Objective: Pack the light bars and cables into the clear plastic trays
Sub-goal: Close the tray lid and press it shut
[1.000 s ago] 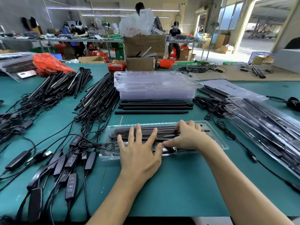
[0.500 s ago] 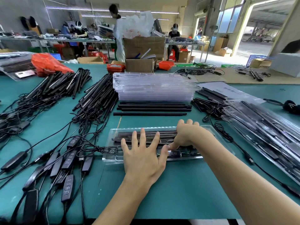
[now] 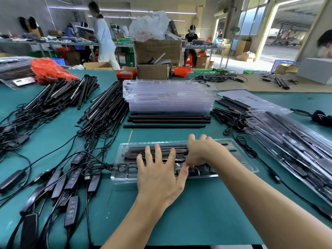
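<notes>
Head view: clear tray [image 3: 248,164] lies on green bench [image 3: 197,212], light bars [image 3: 167,152] inside. Left hand [image 3: 159,177] flat, fingers spread, pressing tray's near half. Right hand [image 3: 201,150] curled over tray's middle; whether it grips anything cannot be told.

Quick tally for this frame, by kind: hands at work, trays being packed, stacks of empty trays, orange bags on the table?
Hands at work: 2 (left hand, right hand)
Clear tray being packed: 1
Stack of empty clear trays: 1
Orange plastic bag: 1
Total: 5
</notes>
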`<move>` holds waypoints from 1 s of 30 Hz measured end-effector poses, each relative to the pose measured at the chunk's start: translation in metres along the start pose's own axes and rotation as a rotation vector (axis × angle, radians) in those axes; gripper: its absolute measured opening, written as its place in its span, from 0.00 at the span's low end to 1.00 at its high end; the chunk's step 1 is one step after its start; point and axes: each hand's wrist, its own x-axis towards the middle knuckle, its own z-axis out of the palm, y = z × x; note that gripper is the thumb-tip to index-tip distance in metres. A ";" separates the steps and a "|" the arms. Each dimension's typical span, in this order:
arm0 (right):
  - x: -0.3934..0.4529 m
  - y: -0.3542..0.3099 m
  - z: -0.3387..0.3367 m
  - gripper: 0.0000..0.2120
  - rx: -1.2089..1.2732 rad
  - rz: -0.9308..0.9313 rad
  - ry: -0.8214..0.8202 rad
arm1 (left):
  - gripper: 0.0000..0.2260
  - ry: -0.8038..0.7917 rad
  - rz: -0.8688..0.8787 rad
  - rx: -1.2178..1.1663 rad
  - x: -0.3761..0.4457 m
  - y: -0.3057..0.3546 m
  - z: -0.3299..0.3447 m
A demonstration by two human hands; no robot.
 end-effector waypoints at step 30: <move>0.020 0.028 -0.001 0.40 0.110 -0.085 -0.065 | 0.28 0.028 -0.207 -0.308 -0.003 -0.083 -0.068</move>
